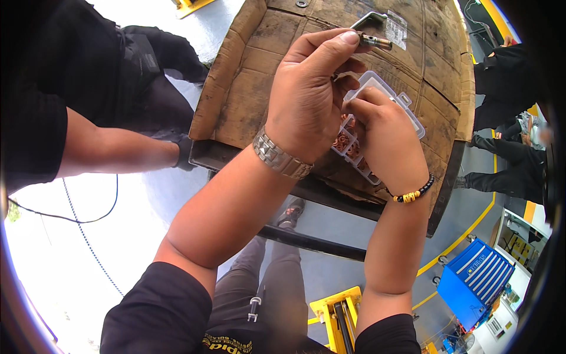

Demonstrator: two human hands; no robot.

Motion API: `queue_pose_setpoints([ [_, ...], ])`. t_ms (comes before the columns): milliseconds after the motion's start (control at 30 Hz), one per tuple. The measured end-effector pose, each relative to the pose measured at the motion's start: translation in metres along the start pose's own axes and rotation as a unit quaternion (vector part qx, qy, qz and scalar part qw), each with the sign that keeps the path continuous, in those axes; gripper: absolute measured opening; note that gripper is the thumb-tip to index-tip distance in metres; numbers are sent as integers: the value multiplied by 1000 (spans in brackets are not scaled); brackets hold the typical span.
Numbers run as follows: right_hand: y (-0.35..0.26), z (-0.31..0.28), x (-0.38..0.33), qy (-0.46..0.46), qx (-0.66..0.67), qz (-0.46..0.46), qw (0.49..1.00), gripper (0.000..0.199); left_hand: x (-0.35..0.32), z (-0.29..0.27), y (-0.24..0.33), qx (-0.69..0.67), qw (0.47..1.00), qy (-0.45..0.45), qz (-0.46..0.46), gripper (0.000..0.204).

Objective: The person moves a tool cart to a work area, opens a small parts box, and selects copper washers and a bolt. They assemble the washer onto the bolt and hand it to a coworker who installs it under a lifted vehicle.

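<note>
My left hand [309,88], with a steel watch at the wrist, pinches a small metal bolt [377,42] with a threaded end between thumb and forefinger. The bolt points to the right, above the cardboard. Just to the right and a little lower, my right hand [394,135] has its fingers curled together close to the left palm. Whatever those fingertips hold, if anything, is hidden. Beneath my right hand lies an open clear plastic compartment box [407,105]. Copper-coloured washers [342,141] fill several of its compartments.
A stained cardboard sheet [236,112] covers the dark-edged table. On it lie a bent metal rod [370,16] and a washer [302,3]. A person [118,88] stands at the left, and others at the right. A blue tool cabinet [474,277] and yellow equipment [336,307] stand lower right.
</note>
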State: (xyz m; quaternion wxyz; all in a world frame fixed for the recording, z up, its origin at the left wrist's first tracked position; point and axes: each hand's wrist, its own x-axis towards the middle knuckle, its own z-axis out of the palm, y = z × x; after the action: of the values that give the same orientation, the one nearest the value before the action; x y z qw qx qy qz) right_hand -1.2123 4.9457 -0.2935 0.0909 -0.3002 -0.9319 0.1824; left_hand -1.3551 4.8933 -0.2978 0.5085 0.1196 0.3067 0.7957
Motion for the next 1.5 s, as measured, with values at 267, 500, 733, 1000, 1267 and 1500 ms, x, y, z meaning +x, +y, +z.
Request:
queue_pose_setpoints([
  [267, 9, -10, -4, -19, 77, 11, 997, 27, -1, 3, 0, -35, 999, 0, -18, 15],
  [500, 7, -19, -11, -49, 70, 43, 995, 27, -2, 3, 0, -25, 1000, -2, -17, 16],
  [733, 9, -16, -10, -39, 33, 20, 998, 24, -1, -1, -1, 6, 1000, -8, -10, 18],
  [1000, 5, -7, -7, 6, 14, -3, 1000, 24, -2, 2, 1, -19, 999, -3, -29, 16],
  [1267, 2, -2, -3, -7, -38, 1, 999, 22, -3, 4, 0, -20, 999, -6, -28, 16],
  [1500, 3, -3, -4, 1, -26, 3, 1000, 14, -2, 1, -1, -32, 999, -11, -27, 16],
])
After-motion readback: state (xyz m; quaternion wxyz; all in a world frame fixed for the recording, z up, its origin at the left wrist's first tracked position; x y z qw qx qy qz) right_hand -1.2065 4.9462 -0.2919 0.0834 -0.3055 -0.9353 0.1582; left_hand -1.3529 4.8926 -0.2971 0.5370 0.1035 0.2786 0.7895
